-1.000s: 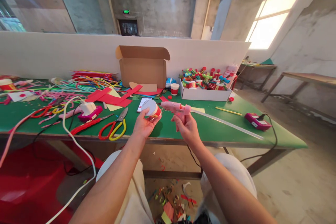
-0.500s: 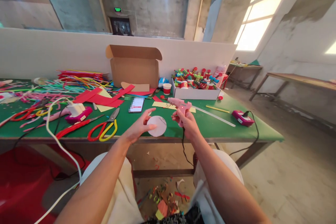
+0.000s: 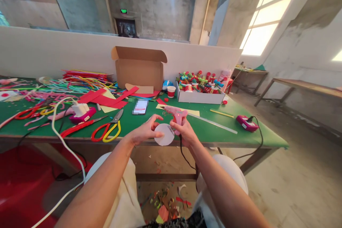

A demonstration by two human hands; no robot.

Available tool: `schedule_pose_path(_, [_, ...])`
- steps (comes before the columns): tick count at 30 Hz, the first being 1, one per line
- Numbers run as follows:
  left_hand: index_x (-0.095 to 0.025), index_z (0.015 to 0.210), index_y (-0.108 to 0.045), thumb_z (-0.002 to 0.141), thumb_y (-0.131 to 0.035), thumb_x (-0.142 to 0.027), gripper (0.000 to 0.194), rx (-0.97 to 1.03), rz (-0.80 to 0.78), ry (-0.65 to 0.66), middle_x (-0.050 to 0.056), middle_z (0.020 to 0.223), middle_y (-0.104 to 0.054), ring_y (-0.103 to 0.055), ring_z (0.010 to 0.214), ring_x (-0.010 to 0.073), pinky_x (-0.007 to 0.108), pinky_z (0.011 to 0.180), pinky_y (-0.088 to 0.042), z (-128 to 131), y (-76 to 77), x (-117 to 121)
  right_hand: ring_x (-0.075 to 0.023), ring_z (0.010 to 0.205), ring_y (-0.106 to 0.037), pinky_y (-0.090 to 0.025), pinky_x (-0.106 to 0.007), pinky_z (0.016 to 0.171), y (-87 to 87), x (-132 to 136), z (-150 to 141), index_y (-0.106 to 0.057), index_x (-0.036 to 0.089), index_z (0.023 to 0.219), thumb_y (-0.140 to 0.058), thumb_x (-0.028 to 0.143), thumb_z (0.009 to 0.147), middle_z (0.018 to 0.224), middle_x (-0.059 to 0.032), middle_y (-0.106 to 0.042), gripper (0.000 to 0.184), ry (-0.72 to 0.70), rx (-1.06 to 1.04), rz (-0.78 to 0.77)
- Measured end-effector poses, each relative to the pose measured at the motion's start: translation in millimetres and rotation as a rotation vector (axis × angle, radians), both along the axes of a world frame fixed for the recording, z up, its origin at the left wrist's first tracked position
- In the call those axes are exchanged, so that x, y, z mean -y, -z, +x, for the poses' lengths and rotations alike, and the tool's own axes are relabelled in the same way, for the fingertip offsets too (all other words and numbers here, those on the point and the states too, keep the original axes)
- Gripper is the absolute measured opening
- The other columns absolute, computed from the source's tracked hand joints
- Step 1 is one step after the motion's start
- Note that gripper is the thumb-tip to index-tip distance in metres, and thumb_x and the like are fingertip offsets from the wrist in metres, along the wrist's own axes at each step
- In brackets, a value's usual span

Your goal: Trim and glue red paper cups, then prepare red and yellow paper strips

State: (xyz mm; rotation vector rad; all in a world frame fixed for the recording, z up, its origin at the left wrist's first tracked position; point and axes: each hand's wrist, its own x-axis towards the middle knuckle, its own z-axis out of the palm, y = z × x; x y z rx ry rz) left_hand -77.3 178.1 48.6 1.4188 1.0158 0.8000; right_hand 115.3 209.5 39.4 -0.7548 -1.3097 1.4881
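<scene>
Between thumb and fingers, my left hand [image 3: 146, 131] pinches a round white paper disc [image 3: 164, 136] with dark lettering near its right edge. My right hand [image 3: 185, 130] grips a pink glue gun [image 3: 177, 114], its nozzle pointing left over the table and a clear glue stick [image 3: 213, 123] sticking out behind to the right. The gun lies just above and right of the disc, and my right fingertips are close to the disc's edge; whether they touch it I cannot tell. A black cord hangs down from the gun's handle.
Left on the green table [image 3: 149, 123] lie scissors with red and yellow handles [image 3: 107, 131], a phone [image 3: 140, 107], red paper strips [image 3: 103, 99] and pipe cleaners [image 3: 77, 87]. Behind stand a cardboard box [image 3: 140, 71], a paper cup [image 3: 171, 91] and a white box of crafts [image 3: 201, 97]. A purple power socket [image 3: 247, 123] sits right.
My right hand has brought the glue gun left and down, closer to the disc. The disc in my left hand has moved slightly right and down.
</scene>
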Motion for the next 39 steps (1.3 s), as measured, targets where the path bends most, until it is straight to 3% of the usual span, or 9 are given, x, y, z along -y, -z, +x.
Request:
schedule_pose_path(4, [-0.024, 0.109, -0.033, 0.064, -0.077, -0.037, 0.064, 0.003, -0.032, -0.007, 0.002, 0.096, -0.065, -0.061, 0.084, 0.0181, 0.029, 0.072, -0.044, 0, 1.1, -4, -0.0096, 0.059, -0.047, -0.033, -0.021, 0.048, 3.6, -2, -3, -0.056, 0.022, 0.088, -0.091, 0.048, 0.051, 0.070, 0.0045, -0.054, 0.057, 0.024, -0.061, -0.095])
schedule_pose_path(9, [-0.024, 0.101, -0.034, 0.064, -0.076, -0.039, 0.058, 0.047, -0.047, 0.017, -0.003, 0.086, -0.064, -0.060, 0.077, 0.0160, 0.028, 0.070, -0.042, 1, -1.5, -4, -0.0089, 0.055, -0.046, -0.033, -0.022, 0.046, 3.4, -1, -2, -0.057, 0.021, 0.088, -0.091, 0.044, 0.052, 0.068, 0.0043, -0.057, 0.055, -0.048, -0.013, -0.061])
schedule_pose_path(15, [-0.024, 0.101, -0.038, 0.064, -0.075, -0.039, 0.054, 0.055, -0.050, -0.021, -0.002, 0.083, -0.064, -0.061, 0.077, 0.0176, 0.028, 0.068, -0.041, 5, -3.7, -4, -0.0102, 0.056, -0.049, -0.037, -0.022, 0.047, 7.0, 1, -5, -0.056, 0.023, 0.090, -0.088, 0.041, 0.056, 0.072, 0.0035, -0.059, 0.050, 0.019, -0.003, -0.012])
schedule_pose_path(19, [-0.022, 0.109, -0.044, 0.062, -0.077, -0.041, 0.061, 0.152, -0.034, -0.155, -0.001, 0.088, -0.064, -0.062, 0.078, 0.0180, 0.028, 0.068, -0.043, 14, 0.7, -9, -0.0109, 0.055, -0.045, -0.038, -0.024, 0.047, 9.8, -1, -12, -0.055, 0.024, 0.094, -0.086, 0.044, 0.057, 0.071, 0.0037, -0.056, 0.052, 0.127, -0.050, 0.010])
schedule_pose_path(25, [-0.026, 0.121, -0.043, 0.063, -0.077, -0.049, 0.071, 0.460, -0.064, -0.544, 0.003, 0.102, -0.066, -0.064, 0.091, 0.0201, 0.030, 0.072, -0.047, 52, 13.6, -11, -0.0146, 0.071, -0.057, -0.052, -0.030, 0.069, 9.6, -3, -21, -0.048, 0.025, 0.101, -0.081, 0.042, 0.063, 0.083, 0.0020, -0.058, 0.053, 0.426, -0.236, 0.051])
schedule_pose_path(29, [-0.027, 0.118, -0.049, 0.063, -0.079, -0.045, 0.065, 0.675, -0.026, -0.592, 0.005, 0.117, -0.066, -0.063, 0.101, 0.0215, 0.031, 0.076, -0.048, 77, 20.2, -5, -0.0140, 0.077, -0.057, -0.052, -0.030, 0.077, 10.2, -1, -25, -0.047, 0.023, 0.099, -0.079, 0.042, 0.066, 0.088, 0.0009, -0.058, 0.049, 0.513, -0.248, 0.119])
schedule_pose_path(32, [-0.027, 0.117, -0.050, 0.064, -0.077, -0.046, 0.062, 0.715, 0.012, -0.609, 0.006, 0.120, -0.065, -0.062, 0.106, 0.0230, 0.032, 0.079, -0.050, 83, 23.9, -6, -0.0141, 0.077, -0.057, -0.052, -0.030, 0.076, 11.9, 2, -27, -0.048, 0.023, 0.098, -0.078, 0.044, 0.069, 0.089, 0.0003, -0.058, 0.047, 0.506, -0.220, 0.131])
schedule_pose_path(36, [-0.025, 0.115, -0.046, 0.064, -0.074, -0.046, 0.061, 0.671, 0.115, -0.651, 0.006, 0.115, -0.064, -0.062, 0.107, 0.0232, 0.035, 0.087, -0.050, 74, 24.7, -13, -0.0136, 0.071, -0.055, -0.049, -0.026, 0.062, 12.2, 3, -25, -0.047, 0.024, 0.098, -0.079, 0.049, 0.068, 0.085, 0.0013, -0.058, 0.050, 0.472, -0.167, 0.130])
schedule_pose_path(39, [-0.026, 0.125, -0.040, 0.064, -0.075, -0.044, 0.073, 0.527, 0.289, -0.679, 0.006, 0.115, -0.061, -0.062, 0.105, 0.0231, 0.038, 0.091, -0.050, 52, 20.8, -15, -0.0123, 0.065, -0.052, -0.044, -0.024, 0.051, 7.6, -3, -13, -0.049, 0.024, 0.097, -0.072, 0.059, 0.073, 0.081, 0.0017, -0.057, 0.048, 0.479, -0.189, 0.082])
